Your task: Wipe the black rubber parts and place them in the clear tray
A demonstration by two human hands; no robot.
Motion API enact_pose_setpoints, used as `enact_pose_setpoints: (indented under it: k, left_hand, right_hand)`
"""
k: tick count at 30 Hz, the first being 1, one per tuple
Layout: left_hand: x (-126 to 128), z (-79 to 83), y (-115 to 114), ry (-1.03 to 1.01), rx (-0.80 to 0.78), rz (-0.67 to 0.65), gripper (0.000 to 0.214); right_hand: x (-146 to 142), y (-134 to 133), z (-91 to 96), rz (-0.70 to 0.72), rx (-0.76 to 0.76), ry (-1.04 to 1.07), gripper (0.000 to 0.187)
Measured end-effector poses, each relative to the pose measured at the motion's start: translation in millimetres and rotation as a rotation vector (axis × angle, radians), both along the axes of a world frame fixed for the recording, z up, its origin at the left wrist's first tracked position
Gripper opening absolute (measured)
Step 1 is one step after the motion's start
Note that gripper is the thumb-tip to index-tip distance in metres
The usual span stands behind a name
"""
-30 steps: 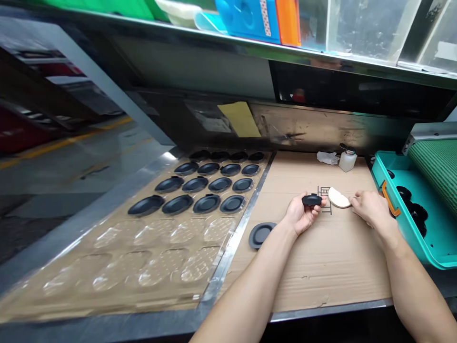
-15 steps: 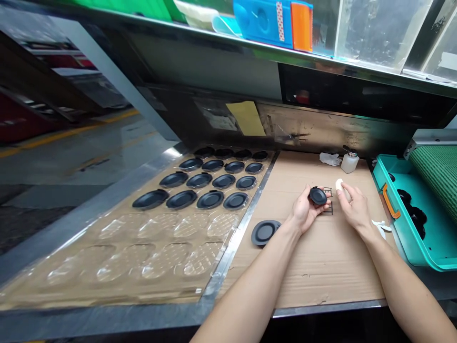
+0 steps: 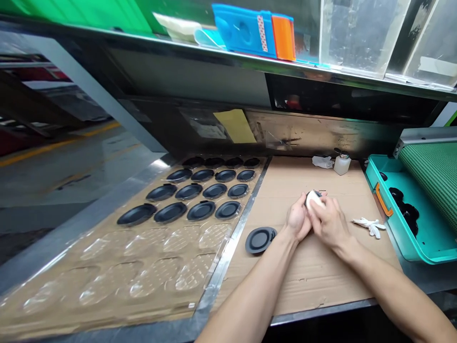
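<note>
My left hand [image 3: 297,220] is closed around a small black round cap [image 3: 309,196], held above the cardboard sheet [image 3: 321,267]. My right hand [image 3: 328,220] presses a white pad [image 3: 314,201] onto that cap, fingers pinched on the pad. Both hands are together at the middle of the cardboard. Another black cap [image 3: 259,239] lies on the cardboard to the left of my hands. A clear blister tray [image 3: 150,257] on the left holds several rows of black caps [image 3: 200,209] at its far end; its near pockets hold nothing.
A teal bin [image 3: 403,238] with several black caps stands at the right, below a green ribbed belt [image 3: 433,171]. A white glove [image 3: 371,225] lies beside it. A small white pump bottle [image 3: 342,163] and crumpled wipe [image 3: 321,162] sit at the back. A shelf runs overhead.
My right hand lifted the white pad off the cardboard and brought it onto the cap in my left hand. The two hands have come together. A white glove now shows beside the bin.
</note>
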State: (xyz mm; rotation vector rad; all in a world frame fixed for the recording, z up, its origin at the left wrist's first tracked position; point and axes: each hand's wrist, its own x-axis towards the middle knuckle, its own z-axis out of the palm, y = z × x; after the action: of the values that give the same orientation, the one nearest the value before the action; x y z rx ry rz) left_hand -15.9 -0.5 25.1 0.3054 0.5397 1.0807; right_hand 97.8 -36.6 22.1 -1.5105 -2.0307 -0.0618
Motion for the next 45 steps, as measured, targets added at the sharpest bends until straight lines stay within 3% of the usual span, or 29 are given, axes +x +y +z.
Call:
enact_pose_setpoints:
  k: [2, 6, 11, 14, 17, 21, 25, 29, 33, 36, 45]
  left_hand:
    - [-2, -1.6, 2, 0.012, 0.008, 0.035, 0.042]
    - [-8, -4.4, 5, 0.029, -0.027, 0.02, 0.039]
    - [-12, -3.3, 7, 0.054, -0.013, 0.027, 0.039]
    - [-12, -2.5, 7, 0.046, -0.013, 0.053, 0.039]
    - [-13, -2.4, 8, 0.051, -0.015, 0.07, 0.04]
    - [-14, -2.7, 6, 0.085, -0.017, 0.017, 0.041]
    - [-11, -6.4, 6, 0.112, -0.002, 0.028, 0.04]
    - [-11, -9.6, 7, 0.132, -0.013, 0.014, 0.039]
    - [-13, -3.8, 6, 0.145, -0.027, 0.04, 0.039]
    - [-16, 3.8, 5, 0.025, -0.054, 0.011, 0.045]
    - [-30, 17.1, 6, -0.205, -0.113, 0.032, 0.038]
  right_hand:
    - [-2, 0, -0.2, -0.055, -0.029, -0.017, 0.036]
    - [6, 6, -3.3, 0.019, -0.049, -0.079, 0.039]
    - [36, 23, -5.4, -0.097, 0.013, 0.019, 0.04]
    - [42, 22, -3.9, 0.079, 0.049, 0.085, 0.039]
    - [34, 12, -1.5, 0.255, -0.022, 0.003, 0.036]
    - [27, 4, 4.0, 0.364, -0.109, -0.137, 0.035]
    - [26, 3, 8.8, 0.192, -0.116, -0.221, 0.037]
    - [24, 2, 10.2, 0.199, -0.128, -0.301, 0.038]
    - [39, 12, 12.1, -0.105, -0.151, -0.282, 0.037]
    - [57, 20, 12.0, -0.255, -0.142, -0.213, 0.037]
    - [65, 27, -2.9, -0.251, -0.252, -0.241, 0.032]
